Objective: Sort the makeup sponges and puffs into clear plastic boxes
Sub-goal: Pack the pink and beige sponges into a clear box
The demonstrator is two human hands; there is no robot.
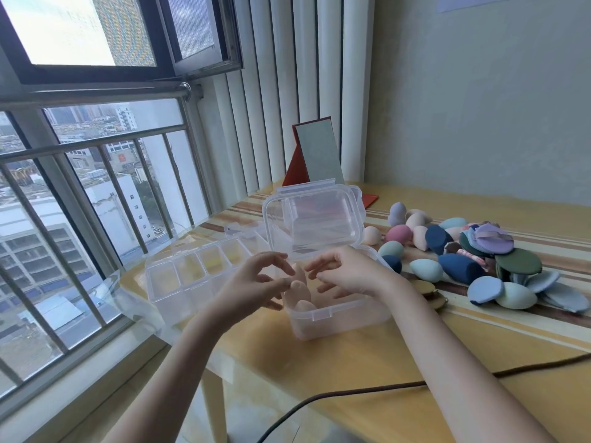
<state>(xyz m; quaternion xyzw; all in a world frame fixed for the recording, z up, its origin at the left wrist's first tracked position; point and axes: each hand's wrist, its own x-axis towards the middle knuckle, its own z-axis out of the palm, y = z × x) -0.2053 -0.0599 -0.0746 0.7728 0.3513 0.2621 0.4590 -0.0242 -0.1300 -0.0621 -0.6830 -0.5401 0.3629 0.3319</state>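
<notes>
sponges, beige ones, sit down inside the open clear box right under both hands, standing or leaning against each other, one lying lower by the box's front latch, and they're a little blurred. left hand hovers over the box's left edge, fingers loosely curled and spread, fingertips right at the top of the tallest sponge; whether they actually touch it, can't tell. right hand is over the box's right half, fingers relaxed and pointing toward the left hand, holding nothing that shows. nearest of all, a dark cable runs across the yellow table below the right forearm. just left of the left hand, a long divided clear box with small compartments lies beside the open one. beyond the hands, the open box's lid stands up, hinged back. out to the right of the right hand, well apart from it, a heap of loose sponges in teal, navy, pink and cream mixes with flat round puffs in green, lilac and pale blue. farther back, behind the lid, a red-framed standing mirror leans by the white vertical blinds, and a railed window fills the side beyond the left hand
</notes>
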